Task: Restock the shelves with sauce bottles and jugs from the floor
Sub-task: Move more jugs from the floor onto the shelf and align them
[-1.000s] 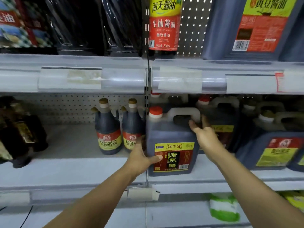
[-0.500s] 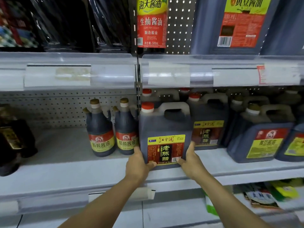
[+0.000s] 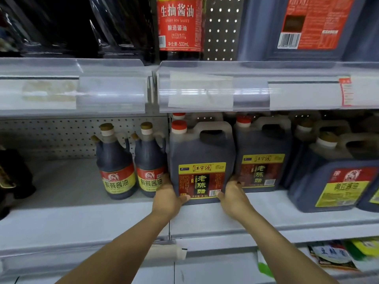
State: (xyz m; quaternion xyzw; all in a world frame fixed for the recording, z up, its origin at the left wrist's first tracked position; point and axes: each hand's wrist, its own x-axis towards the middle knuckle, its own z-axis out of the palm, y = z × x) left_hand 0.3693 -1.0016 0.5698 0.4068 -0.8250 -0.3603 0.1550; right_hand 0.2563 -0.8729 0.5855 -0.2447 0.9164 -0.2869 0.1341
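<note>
A dark vinegar jug (image 3: 202, 160) with a red cap, a moulded handle and a yellow-and-red label stands upright on the middle shelf (image 3: 82, 214). My left hand (image 3: 169, 196) clasps its lower left corner and my right hand (image 3: 233, 194) clasps its lower right corner. A second jug of the same kind (image 3: 263, 156) stands just to its right, slightly further back. Two small soy sauce bottles (image 3: 115, 165) with tan caps stand to its left, the nearer one almost touching the jug.
Larger dark jugs (image 3: 336, 175) with yellow labels fill the shelf's right end. Dark bottles (image 3: 12, 177) sit at the far left. The shelf above (image 3: 205, 91) hangs low, carrying a red-labelled soy bottle (image 3: 178, 25) and big jugs. Packets (image 3: 332, 255) lie on the lower shelf.
My right hand left the jug's handle and dropped to its lower right corner. The jug has slid back onto the shelf, between the small bottles and the matching jug.
</note>
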